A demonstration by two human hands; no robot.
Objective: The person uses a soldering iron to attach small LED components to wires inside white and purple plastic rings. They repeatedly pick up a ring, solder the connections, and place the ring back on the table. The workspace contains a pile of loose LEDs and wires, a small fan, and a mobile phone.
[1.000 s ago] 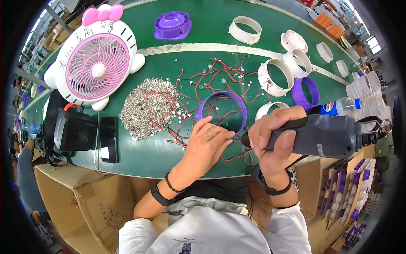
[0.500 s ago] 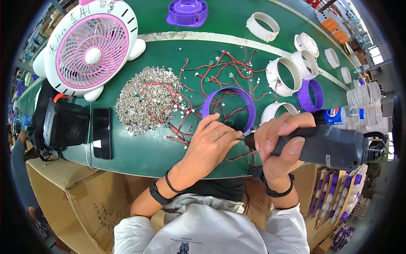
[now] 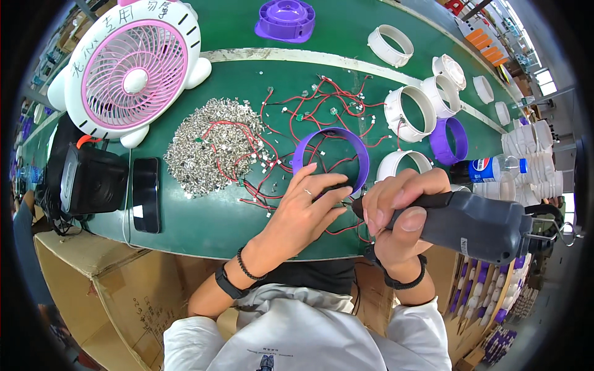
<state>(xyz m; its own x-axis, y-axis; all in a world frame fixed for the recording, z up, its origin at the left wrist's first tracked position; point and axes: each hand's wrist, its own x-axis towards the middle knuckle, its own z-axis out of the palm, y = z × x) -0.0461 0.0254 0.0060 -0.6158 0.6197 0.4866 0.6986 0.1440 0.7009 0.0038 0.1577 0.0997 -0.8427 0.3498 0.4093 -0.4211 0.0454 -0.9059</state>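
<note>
My left hand [image 3: 302,210] holds the near side of a purple plastic ring [image 3: 362,162], which stands on the green tabletop. A dark piece shows between its fingers, too hidden to name. My right hand [image 3: 401,213] is wrapped round a dark grey electric screwdriver [image 3: 479,226], held nearly level. Its black nose points left and meets the ring's near side beside my left fingertips; the exact contact is hidden. Thin red and black wires [image 3: 312,111] with small connectors and green boards lie behind and inside the ring. To the left spreads a heap of small metal screws [image 3: 207,154].
Several white rings [image 3: 409,117] and a purple ring [image 3: 448,141] stand to the right, near a bottle [image 3: 489,169]. A purple housing [image 3: 286,21] sits at the back. On the left are a pink-and-white fan [image 3: 135,80], a phone [image 3: 146,195] and a black box-shaped device [image 3: 93,179].
My left fingers have spread a little, and a dark piece now shows between them. The screwdriver's rear end has dipped and shifted slightly left. The whole view has shifted a little.
</note>
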